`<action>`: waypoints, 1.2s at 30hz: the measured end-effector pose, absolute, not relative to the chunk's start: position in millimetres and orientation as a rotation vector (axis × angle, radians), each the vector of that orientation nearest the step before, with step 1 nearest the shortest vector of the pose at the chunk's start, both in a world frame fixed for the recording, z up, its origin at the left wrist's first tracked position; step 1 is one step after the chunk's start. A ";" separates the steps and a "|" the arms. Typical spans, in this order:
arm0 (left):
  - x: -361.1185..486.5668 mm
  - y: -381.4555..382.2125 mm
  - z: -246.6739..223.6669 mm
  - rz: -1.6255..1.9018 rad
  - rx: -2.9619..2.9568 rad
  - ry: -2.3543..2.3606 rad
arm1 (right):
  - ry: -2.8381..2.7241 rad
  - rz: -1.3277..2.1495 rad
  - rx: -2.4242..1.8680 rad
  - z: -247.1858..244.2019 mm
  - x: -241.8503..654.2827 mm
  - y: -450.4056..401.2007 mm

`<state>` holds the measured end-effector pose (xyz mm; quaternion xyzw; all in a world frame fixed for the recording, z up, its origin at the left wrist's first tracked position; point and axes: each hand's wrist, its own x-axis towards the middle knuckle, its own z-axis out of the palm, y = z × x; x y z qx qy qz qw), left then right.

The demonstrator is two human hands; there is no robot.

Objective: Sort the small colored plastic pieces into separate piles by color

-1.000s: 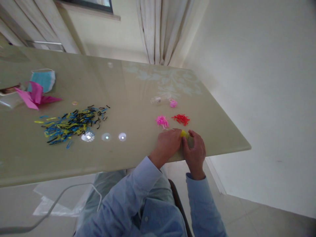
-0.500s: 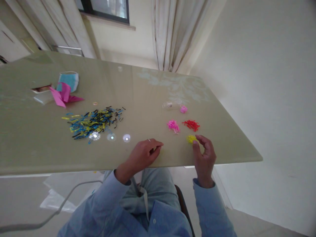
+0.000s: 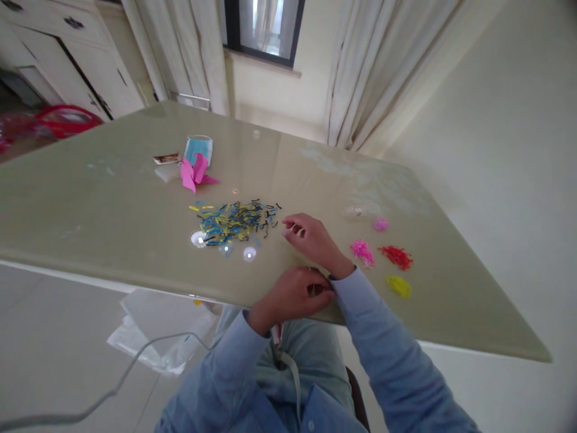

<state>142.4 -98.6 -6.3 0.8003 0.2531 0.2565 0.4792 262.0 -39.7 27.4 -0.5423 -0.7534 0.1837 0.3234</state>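
My right hand reaches across to the left, just above the table, its thumb and fingertips slightly apart with nothing visible between them. Its fingertips point at a mixed pile of small black, blue and yellow rubber bands, a short way off. Under the right wrist, near the table's front edge, is my left hand, thumb and forefinger pinched together; whatever it holds is too small to make out. Right of my right forearm lie a pink heap of bands, a red heap and a yellow heap.
A clear tube and a pink ring-shaped item lie behind the heaps. Farther left are a pink folded paper, a blue face mask and a small packet. A grey cable hangs below the table's front edge.
My right hand has left the yellow heap and moved left toward the mixed pile, crossing over the left hand. The camera view has turned left.
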 end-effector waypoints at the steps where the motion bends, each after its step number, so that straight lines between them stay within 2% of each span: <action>1: 142.4 -98.4 -6.5 0.633 1.950 0.600 | -2.032 0.490 -1.424 25.9 255.6 -28.2; 15: 147.5 -91.5 -12.8 0.786 1.837 0.677 | -2.559 0.363 -1.232 18.6 205.1 48.5; 25: 150.0 -90.3 -14.8 0.809 1.828 0.748 | -2.826 0.008 -1.280 22.2 201.4 51.9; 30: 150.5 -89.5 -11.7 0.765 1.851 0.755 | -2.752 0.020 -1.280 25.2 205.7 48.6; 36: 151.6 -85.8 -13.5 0.809 1.849 0.705 | -2.273 0.311 -1.183 21.2 222.4 47.5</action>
